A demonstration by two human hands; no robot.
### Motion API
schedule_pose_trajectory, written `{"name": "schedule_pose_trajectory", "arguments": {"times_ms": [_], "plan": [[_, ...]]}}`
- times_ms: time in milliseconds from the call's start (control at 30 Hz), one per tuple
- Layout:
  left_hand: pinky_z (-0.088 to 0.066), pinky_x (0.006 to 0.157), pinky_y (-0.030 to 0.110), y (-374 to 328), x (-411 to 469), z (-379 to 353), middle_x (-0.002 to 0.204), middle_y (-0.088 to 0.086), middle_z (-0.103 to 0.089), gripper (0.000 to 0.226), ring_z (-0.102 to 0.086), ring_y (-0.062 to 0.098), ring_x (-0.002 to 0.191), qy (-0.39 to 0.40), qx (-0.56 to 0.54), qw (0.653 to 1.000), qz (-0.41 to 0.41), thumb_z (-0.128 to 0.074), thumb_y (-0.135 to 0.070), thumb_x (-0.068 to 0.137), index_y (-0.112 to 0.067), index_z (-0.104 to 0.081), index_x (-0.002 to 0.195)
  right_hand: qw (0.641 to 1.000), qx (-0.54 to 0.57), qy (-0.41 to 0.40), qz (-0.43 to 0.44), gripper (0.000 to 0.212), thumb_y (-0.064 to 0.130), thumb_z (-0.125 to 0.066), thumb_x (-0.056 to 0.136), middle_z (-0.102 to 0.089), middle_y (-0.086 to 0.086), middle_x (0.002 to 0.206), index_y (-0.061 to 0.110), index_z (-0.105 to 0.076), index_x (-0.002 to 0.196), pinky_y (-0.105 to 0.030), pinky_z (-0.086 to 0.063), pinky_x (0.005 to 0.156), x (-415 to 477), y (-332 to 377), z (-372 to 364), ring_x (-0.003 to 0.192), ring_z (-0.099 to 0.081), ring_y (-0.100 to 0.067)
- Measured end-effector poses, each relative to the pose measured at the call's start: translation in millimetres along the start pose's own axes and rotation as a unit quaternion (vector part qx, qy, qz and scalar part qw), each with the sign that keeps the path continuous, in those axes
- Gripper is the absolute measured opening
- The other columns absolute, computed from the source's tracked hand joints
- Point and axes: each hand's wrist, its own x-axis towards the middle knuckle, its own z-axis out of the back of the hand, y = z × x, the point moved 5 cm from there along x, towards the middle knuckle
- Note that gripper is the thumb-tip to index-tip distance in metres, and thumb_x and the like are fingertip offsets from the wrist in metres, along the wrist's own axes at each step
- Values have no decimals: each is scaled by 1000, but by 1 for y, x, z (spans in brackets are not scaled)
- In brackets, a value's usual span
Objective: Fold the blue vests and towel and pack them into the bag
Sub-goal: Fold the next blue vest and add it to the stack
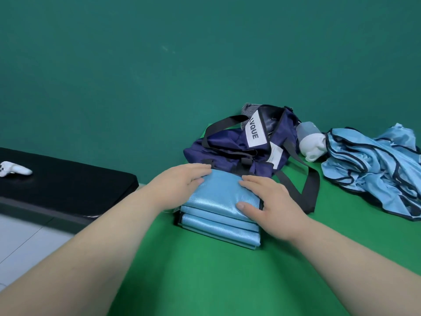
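A stack of folded light-blue vests [218, 215] lies on the green table, just in front of a navy bag [239, 147] with black straps and a white label. My left hand [182, 181] rests on the stack's far left edge, fingers fairly straight. Over the right side lies my right hand [266, 201], thumb pressing the top vest and fingers stretched toward the bag. More unfolded blue vests [373, 172] sit in a crumpled heap at the right.
A white rolled cloth [312, 144] lies between the bag and the crumpled heap. To the left stands a black padded bench [68, 183] with a white game controller [13, 169] on it. Green table [205, 281] stretches toward me; a green wall stands behind.
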Motion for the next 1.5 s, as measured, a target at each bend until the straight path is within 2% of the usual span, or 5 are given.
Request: {"name": "schedule_pose_trajectory", "arguments": {"times_ms": [333,500,667,933,1500], "plan": [[-13,101,-6,24,-4,-30,141,-31,-42,39,-32,-19,129,-23,-158,987,36,-45,-22,105,-31,-52,142,995,101,-11,-3,77,70,-53,78,-36,28,146,33,-47,145,-34,-23,120,-7,-15,-20,139,-29,5],[-14,119,14,26,-4,-27,147,-29,-38,40,-25,-13,138,5,-153,988,28,-43,-26,106,-33,-48,145,994,107,6,-10,63,43,-69,91,-35,24,149,32,-45,147,-30,-19,121,-5,-16,-17,139,-27,5],[-13,122,31,21,-8,-4,149,-28,-37,39,-11,1,147,-19,-86,996,33,-46,-32,105,-33,-50,143,997,59,47,-20,62,46,-64,93,-31,15,158,33,-41,150,-36,-17,123,1,-11,-5,145,-22,-4],[-8,121,31,5,-46,21,162,-8,-25,54,-5,12,152,-40,-37,993,104,-46,-36,104,-22,-32,155,998,-29,37,-32,66,51,-47,99,-8,11,167,32,-22,157,-46,-9,125,-14,21,19,154,2,-13],[-14,121,30,-47,-172,-32,157,-6,-33,56,-18,10,146,-66,-113,982,140,-53,-24,98,-24,-36,152,988,-108,105,-36,68,50,-52,96,-1,4,168,33,-24,156,-43,-4,125,-118,62,-14,154,8,-22]]}}
